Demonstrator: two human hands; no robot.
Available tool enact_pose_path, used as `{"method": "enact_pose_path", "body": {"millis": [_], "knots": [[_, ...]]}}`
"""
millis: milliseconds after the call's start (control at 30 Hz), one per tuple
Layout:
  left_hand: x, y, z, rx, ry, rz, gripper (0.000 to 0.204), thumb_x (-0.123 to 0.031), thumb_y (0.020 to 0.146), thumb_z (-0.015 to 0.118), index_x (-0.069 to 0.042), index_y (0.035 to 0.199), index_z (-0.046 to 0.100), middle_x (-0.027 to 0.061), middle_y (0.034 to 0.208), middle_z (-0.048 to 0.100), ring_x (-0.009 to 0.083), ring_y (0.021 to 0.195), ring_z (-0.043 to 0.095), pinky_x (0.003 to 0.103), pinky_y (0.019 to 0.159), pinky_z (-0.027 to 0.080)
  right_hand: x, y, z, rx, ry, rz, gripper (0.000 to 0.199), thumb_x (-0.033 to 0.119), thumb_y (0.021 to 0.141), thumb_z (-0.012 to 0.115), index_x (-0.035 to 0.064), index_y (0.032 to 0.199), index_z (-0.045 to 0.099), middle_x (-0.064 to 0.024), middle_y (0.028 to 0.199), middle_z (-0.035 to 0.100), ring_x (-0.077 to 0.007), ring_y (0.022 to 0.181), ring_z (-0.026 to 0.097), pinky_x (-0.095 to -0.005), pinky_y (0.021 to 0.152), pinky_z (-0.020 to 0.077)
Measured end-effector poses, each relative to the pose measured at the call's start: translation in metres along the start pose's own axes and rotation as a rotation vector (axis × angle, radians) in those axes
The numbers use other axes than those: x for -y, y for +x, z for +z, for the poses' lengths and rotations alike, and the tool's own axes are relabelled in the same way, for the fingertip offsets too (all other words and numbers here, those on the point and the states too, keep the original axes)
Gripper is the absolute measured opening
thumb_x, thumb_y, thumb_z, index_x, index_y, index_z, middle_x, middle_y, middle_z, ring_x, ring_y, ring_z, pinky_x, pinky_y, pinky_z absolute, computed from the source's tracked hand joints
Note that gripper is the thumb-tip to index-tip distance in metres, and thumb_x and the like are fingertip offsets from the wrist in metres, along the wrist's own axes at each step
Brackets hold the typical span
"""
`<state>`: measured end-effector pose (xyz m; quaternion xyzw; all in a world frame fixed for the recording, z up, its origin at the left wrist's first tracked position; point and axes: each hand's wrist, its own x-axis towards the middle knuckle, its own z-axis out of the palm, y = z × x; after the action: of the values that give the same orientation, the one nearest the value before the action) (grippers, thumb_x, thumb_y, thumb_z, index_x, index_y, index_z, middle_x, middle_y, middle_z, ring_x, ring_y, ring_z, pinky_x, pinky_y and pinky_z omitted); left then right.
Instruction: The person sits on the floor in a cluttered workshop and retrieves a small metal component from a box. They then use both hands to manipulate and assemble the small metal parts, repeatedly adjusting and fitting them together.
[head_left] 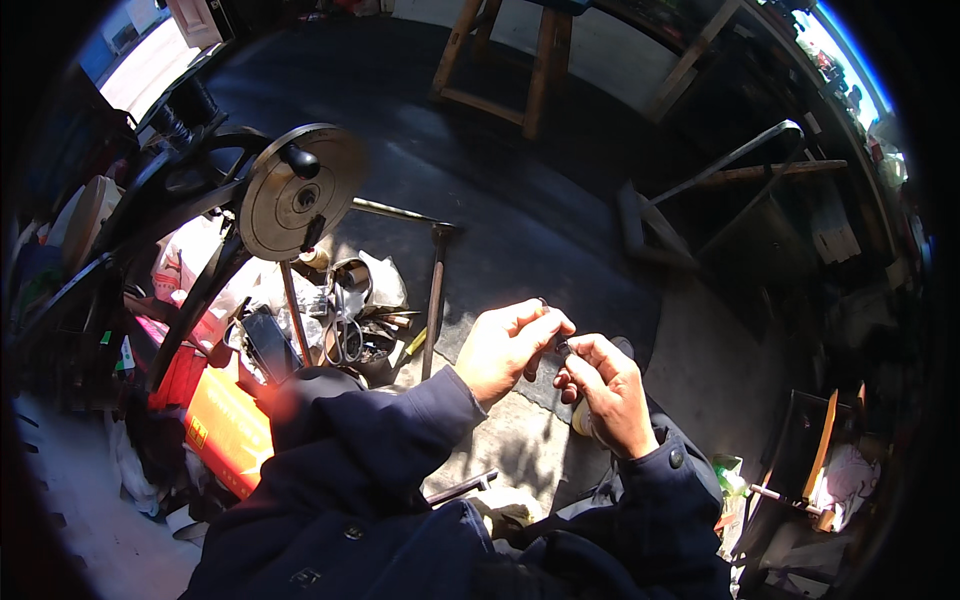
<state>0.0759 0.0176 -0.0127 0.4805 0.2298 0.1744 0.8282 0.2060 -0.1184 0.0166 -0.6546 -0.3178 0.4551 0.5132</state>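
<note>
Your left hand and right hand meet near the middle of the scene, above a dark rubber floor mat. Both sets of fingers are pinched together on a small dark object, which sits between the fingertips of the two hands; it is too small to tell what it is. Your dark blue jacket sleeves come in from the near edge.

Beneath the hands, the mat gives way to a sunlit patch of pale concrete floor, where a dark metal rod lies close to your lap. To the left stands a black cast-iron machine with a round grey metal disc mounted on it. Just near of the disc is a heap of clutter on the floor: steel scissors, a crumpled white plastic bag, and an orange rectangular box at the near left. A long-handled hammer lies between that heap and your left hand.

At the far side stand the wooden legs of a stool. To the far right a grey metal frame leans in shadow, and a dark open crate sits at the near right.
</note>
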Motion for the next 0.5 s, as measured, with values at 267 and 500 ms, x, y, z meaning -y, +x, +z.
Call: {"method": "enact_pose_path", "body": {"millis": [267, 500], "knots": [[-0.0025, -0.0028, 0.0049, 0.096, 0.080, -0.051, 0.026, -0.023, 0.102, 0.062, -0.001, 0.115, 0.070, -0.0009, 0.079, 0.060, 0.0054, 0.067, 0.053, 0.021, 0.064, 0.045, -0.0052, 0.0003, -0.0081, -0.016, -0.044, -0.013, 0.018, 0.018, 0.103, 0.062, 0.0024, 0.111, 0.063, -0.0013, 0.082, 0.064, -0.0050, 0.070, 0.059, -0.0204, 0.060, 0.0463], [-0.0002, -0.0017, 0.0043, 0.066, -0.010, -0.031, 0.025, -0.022, 0.101, 0.062, -0.006, 0.118, 0.070, 0.0009, 0.086, 0.065, 0.0069, 0.070, 0.057, 0.021, 0.063, 0.047, -0.0006, -0.0031, -0.0058, -0.086, -0.049, -0.083, 0.011, 0.012, 0.102, 0.060, 0.0018, 0.105, 0.061, -0.0017, 0.081, 0.064, -0.0067, 0.072, 0.060, -0.0228, 0.066, 0.0488]]}}
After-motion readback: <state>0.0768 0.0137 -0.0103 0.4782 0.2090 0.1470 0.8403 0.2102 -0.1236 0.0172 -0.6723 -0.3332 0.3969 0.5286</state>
